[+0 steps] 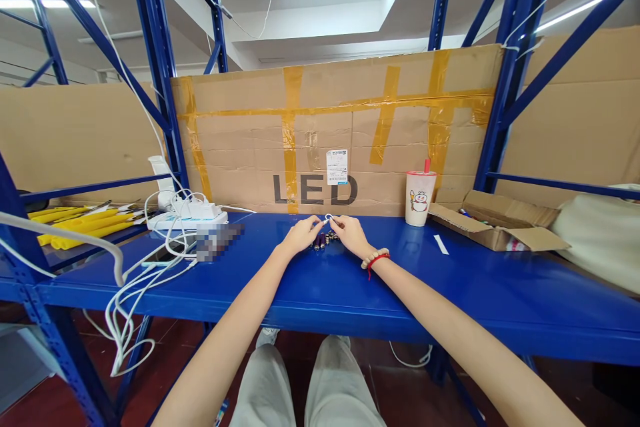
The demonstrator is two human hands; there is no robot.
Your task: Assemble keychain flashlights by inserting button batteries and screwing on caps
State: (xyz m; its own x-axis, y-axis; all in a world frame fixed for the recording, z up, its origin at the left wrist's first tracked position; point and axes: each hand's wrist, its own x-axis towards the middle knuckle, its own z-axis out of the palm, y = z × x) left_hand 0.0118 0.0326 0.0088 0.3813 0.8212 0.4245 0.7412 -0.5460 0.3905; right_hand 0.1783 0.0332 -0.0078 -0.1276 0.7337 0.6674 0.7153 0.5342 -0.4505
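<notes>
Both my hands meet over the blue shelf top, fingertips almost touching. A small white loop (329, 217), like a bent cord or thin strip, shows between them. My left hand (303, 235) is closed in a pinch at the loop's left side; what sits in the fingertips is too small to name. My right hand (351, 236), with a beaded bracelet (375, 257) and a red string at its wrist, also pinches, and a short dark piece shows at its fingertips. Below the fingers lie several small dark pieces with shiny metal ends (323, 241), partly covered by the hands.
White cables (170, 240) and a power strip (193, 217) crowd the left, near yellow-handled tools (93, 223). To the right stand a paper cup (419, 199) with a red straw, a white strip (441, 244) and an open cardboard box (487, 220). Cardboard (240, 147) walls the back.
</notes>
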